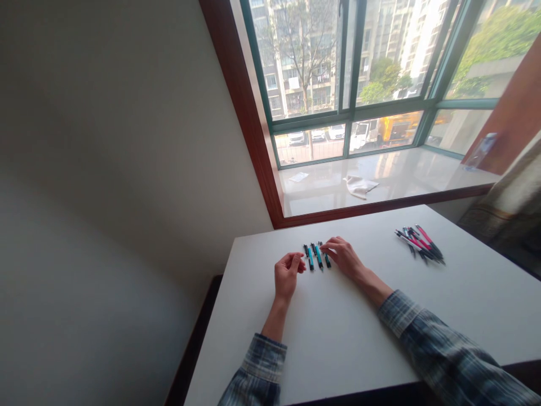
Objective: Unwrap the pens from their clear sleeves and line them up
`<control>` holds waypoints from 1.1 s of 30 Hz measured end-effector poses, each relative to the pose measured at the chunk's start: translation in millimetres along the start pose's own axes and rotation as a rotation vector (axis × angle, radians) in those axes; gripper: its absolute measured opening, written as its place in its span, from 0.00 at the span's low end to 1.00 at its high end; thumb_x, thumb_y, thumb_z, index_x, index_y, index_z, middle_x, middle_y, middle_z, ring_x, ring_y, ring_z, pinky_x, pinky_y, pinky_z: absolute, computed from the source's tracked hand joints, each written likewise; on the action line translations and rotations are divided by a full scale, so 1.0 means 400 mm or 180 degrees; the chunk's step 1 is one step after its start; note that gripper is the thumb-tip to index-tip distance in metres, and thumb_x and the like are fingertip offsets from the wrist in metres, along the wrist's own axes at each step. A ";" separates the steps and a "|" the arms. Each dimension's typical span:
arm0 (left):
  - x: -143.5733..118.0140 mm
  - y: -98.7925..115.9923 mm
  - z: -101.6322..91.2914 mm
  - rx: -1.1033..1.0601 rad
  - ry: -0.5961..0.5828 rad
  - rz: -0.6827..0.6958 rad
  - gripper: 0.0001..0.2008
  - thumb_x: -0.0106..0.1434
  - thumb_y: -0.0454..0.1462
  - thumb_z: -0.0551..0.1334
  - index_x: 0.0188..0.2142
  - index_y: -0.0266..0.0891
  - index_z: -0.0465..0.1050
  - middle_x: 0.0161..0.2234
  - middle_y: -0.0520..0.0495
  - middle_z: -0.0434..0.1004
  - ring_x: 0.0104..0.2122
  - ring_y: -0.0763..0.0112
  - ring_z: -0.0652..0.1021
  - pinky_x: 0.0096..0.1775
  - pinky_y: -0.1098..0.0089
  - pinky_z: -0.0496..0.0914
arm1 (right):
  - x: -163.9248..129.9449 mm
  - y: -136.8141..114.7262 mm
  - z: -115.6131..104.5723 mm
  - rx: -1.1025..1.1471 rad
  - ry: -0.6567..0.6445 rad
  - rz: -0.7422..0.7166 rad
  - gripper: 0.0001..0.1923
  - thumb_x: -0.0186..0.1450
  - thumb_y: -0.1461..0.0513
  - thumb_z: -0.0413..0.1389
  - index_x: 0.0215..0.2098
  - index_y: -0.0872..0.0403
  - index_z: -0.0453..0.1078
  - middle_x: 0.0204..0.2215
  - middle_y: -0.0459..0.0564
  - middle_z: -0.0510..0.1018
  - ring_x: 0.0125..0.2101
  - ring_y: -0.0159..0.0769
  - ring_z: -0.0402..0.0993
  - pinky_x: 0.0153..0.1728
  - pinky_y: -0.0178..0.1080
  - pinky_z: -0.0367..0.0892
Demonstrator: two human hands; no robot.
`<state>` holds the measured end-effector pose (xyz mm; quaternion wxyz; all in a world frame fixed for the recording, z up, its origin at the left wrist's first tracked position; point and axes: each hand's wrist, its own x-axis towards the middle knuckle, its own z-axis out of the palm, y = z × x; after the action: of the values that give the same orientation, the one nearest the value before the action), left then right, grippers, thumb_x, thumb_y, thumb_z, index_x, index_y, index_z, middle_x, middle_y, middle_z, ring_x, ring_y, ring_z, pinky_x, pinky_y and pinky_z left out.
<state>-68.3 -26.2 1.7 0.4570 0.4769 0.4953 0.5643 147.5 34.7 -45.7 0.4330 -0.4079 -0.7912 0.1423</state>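
Several black and teal pens [319, 259] lie side by side in a short row on the white table [338, 327]. My right hand [344, 258] reaches in from the right, its thumb and fingertips closed around the upper part of the rightmost pen [327, 261], which they partly cover. Just left of the row, my left hand [288, 273] is closed, thumb against curled fingers. Whatever those fingers may hold is hidden. The left fingertips are close to the leftmost pen [311, 262]; whether they touch it I cannot tell.
A loose pile of pens [420, 243], some pink, some dark, one white, lies toward the right of the table. Behind the table's far edge is a window sill [401, 169] with a white cloth [359, 186]. A wall [127, 197] rises on the left, a curtain [502, 197] hangs at right.
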 end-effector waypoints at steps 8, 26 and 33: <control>0.002 -0.008 -0.002 0.0034 -0.0023 0.0068 0.20 0.61 0.51 0.69 0.36 0.35 0.82 0.25 0.48 0.78 0.25 0.72 0.77 0.30 0.72 0.72 | -0.002 -0.008 -0.016 -0.0057 0.0166 0.0027 0.10 0.73 0.59 0.56 0.42 0.48 0.81 0.36 0.52 0.81 0.38 0.43 0.75 0.42 0.45 0.73; -0.008 -0.002 0.005 0.0176 -0.0107 0.0116 0.19 0.63 0.51 0.67 0.37 0.35 0.81 0.26 0.48 0.78 0.26 0.71 0.77 0.30 0.71 0.71 | -0.265 0.196 -0.444 -0.1772 0.1675 0.1113 0.23 0.70 0.46 0.53 0.39 0.54 0.81 0.35 0.56 0.84 0.38 0.49 0.77 0.43 0.46 0.69; -0.011 0.003 0.008 0.0205 -0.0059 0.0093 0.20 0.62 0.52 0.68 0.36 0.35 0.81 0.26 0.47 0.78 0.26 0.70 0.77 0.30 0.71 0.71 | -0.323 0.251 -0.483 -0.2065 0.1385 0.1387 0.23 0.68 0.46 0.53 0.38 0.52 0.81 0.38 0.56 0.83 0.37 0.50 0.74 0.43 0.46 0.67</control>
<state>-64.6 -30.4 2.7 0.4376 0.5038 0.5020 0.5503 392.7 -26.4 -64.3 0.3989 -0.7001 -0.5810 -0.1145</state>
